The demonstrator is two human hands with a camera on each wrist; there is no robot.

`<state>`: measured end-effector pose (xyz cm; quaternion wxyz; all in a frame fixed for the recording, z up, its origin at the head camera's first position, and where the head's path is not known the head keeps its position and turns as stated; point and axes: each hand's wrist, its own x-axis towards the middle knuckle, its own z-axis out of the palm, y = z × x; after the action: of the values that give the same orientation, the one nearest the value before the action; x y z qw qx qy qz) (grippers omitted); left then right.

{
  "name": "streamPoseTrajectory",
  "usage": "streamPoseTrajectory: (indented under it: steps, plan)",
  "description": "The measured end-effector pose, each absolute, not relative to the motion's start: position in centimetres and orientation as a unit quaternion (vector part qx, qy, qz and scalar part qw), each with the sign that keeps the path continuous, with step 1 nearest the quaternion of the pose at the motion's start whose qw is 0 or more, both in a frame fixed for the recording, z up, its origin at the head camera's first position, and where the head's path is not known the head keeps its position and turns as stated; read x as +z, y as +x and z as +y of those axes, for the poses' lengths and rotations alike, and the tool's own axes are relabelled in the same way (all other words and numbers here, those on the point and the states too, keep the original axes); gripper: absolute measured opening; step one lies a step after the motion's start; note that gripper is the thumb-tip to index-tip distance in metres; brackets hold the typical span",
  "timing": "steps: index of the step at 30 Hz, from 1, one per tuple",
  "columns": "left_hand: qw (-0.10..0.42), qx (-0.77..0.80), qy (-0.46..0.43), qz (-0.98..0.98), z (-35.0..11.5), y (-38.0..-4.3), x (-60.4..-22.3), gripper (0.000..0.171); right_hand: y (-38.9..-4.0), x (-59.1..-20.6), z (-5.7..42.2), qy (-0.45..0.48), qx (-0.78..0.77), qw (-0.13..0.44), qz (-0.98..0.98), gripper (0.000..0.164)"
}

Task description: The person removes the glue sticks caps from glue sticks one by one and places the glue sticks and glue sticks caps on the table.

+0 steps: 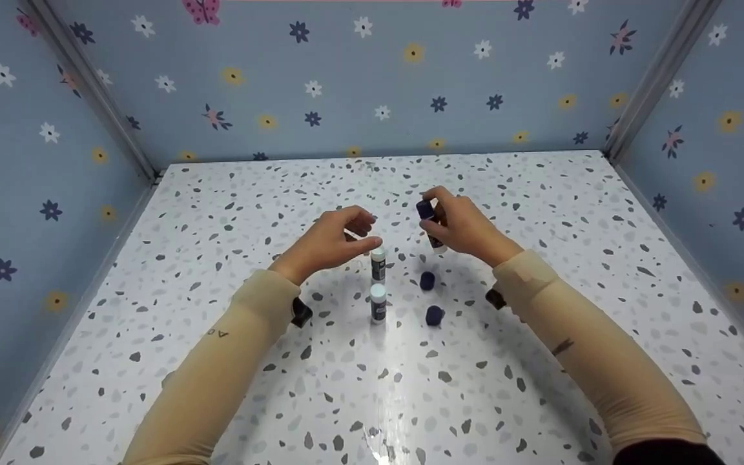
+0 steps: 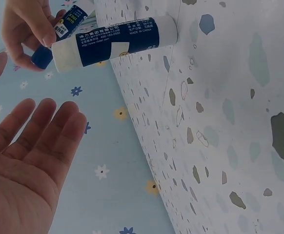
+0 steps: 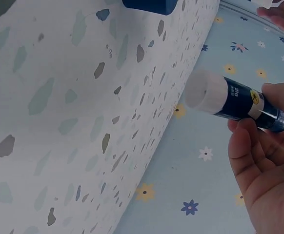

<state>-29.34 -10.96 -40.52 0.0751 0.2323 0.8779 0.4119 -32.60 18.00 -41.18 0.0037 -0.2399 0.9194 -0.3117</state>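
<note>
My right hand [image 1: 465, 226] grips a glue stick [image 3: 234, 97] between thumb and fingers. It is tilted above the table, its dark blue end up and its white end down. My left hand [image 1: 330, 239] is held with fingers loosely spread and nothing in them. Its thumb overlaps the top of the farther standing glue stick [image 1: 378, 266] in the head view; the left wrist view shows a gap between them. A nearer glue stick [image 1: 378, 307] stands upright in line with it, white on top. Right of these are two dark blue caps, one farther [image 1: 427, 281] and one nearer [image 1: 434, 316].
Everything stands on a white speckled tabletop [image 1: 217, 400]. Blue flower-patterned panels enclose it at the back [image 1: 372, 84], the left [image 1: 23, 213] and the right [image 1: 721, 142]. Dark wrist cameras sit under the left [image 1: 301, 312] and right [image 1: 495, 298] sleeves.
</note>
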Motion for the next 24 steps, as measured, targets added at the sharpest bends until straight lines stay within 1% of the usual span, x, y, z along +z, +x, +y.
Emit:
streamPoseTrajectory:
  steps: [6, 9, 24]
  plan:
    - [0.036, 0.434, 0.252, 0.864, -10.6, -29.1, -40.6, 0.043, -32.0, -41.6, 18.2, -0.257, -0.368, -0.040, 0.893, 0.044]
    - [0.023, 0.439, 0.258, 0.860, -10.3, -28.9, -40.5, 0.042, -31.9, -41.8, 18.3, -0.256, -0.390, -0.049, 0.883, 0.042]
    - [-0.001, 0.357, 0.261, 0.897, -8.6, -28.8, -39.6, 0.042, -31.2, -42.6, 18.3, -0.219, -0.526, -0.028, 0.822, 0.040]
